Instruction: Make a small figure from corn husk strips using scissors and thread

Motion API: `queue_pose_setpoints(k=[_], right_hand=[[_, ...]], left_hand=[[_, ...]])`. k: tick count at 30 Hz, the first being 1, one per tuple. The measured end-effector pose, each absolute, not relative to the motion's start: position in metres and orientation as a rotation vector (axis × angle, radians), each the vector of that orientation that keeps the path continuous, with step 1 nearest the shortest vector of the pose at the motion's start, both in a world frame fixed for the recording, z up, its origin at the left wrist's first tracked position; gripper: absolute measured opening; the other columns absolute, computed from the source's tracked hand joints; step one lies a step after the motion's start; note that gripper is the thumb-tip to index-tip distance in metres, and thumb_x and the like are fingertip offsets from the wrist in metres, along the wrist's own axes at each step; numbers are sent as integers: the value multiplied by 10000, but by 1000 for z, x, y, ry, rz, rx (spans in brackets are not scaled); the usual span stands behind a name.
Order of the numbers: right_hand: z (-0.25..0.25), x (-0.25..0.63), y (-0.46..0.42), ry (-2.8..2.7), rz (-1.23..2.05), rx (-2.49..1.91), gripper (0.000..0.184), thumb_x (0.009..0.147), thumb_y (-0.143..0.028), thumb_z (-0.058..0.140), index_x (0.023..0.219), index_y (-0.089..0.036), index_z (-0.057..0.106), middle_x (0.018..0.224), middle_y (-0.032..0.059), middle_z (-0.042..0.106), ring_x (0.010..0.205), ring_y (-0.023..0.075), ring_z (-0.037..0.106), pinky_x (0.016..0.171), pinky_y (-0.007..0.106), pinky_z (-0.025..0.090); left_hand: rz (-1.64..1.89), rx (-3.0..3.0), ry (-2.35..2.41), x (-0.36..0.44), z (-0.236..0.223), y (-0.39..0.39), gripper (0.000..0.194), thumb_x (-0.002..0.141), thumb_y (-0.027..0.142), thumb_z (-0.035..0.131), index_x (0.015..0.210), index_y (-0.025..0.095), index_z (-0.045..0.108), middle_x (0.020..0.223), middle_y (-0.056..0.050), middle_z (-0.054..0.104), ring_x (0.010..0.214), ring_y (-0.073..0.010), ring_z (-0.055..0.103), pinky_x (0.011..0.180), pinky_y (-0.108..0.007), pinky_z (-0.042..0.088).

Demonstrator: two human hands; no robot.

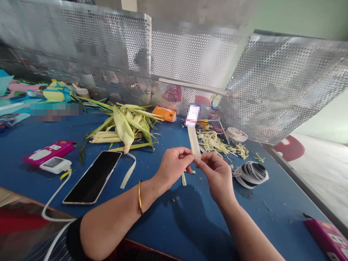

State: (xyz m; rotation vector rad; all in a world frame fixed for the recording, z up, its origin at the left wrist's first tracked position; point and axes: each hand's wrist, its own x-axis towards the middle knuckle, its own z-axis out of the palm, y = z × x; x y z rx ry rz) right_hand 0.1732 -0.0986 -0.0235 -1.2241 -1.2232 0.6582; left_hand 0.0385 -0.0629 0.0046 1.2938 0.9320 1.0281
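A pale strip of corn husk (pixel 194 143) stands up between my hands, its lower end pinched by both. My left hand (pixel 175 163), with a gold bangle at the wrist, is closed on it from the left. From the right, my right hand (pixel 217 172) grips the same end between thumb and fingers. Under my hands lies a small husk scrap (pixel 184 178) on the blue table (pixel 174 214). A heap of green and cream corn husks (pixel 123 127) is beyond my left hand. Beside my right hand sits a ball of black and white yarn (pixel 250 174).
A phone (pixel 94 177) and a white charger (pixel 56 164) with a cable lie at left near a purple power strip (pixel 49 152). At the back are an orange tissue pack (pixel 164 113), shredded husk bits (pixel 214 142) and a tape roll (pixel 236 134), before perforated metal screens (pixel 187 50).
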Motion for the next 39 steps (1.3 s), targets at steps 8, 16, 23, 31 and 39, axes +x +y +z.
queue_pose_setpoints(k=[8,16,23,31,39], right_hand=[[-20,176,-104,-1760,-196,-1268,143,878,-204,609,1008,-247,650,924,40,585,801,176,599,689,307,484],[-21,176,-104,-1770,-263,-1238,53,893,-186,586,883,-237,597,891,35,599,817,179,611,706,307,486],[-23,180,-104,-1785,-502,-1191,138,899,-156,592,953,-246,682,854,33,625,760,169,606,708,320,448],[-20,179,-102,-1875,-710,-1147,320,900,-45,494,992,-249,721,783,31,614,716,155,573,704,305,408],[-24,181,-102,-1779,-420,-1190,123,909,-202,609,918,-249,722,809,23,621,750,161,588,716,322,427]], left_hand=[[1086,1393,963,35,-3,-59,155,768,214,629,897,164,699,628,13,670,478,-101,587,498,-207,464],[1059,1154,951,37,2,-59,303,740,229,663,1030,144,646,492,48,577,444,-92,536,455,-182,385],[978,1044,881,37,0,-57,229,741,247,652,943,141,651,560,31,576,449,-74,527,393,-174,278],[964,1028,786,37,0,-62,249,783,375,652,797,127,663,605,1,597,457,-66,540,400,-181,266],[935,921,813,37,-4,-57,177,680,278,737,745,131,664,559,24,564,436,-53,489,379,-175,248]])
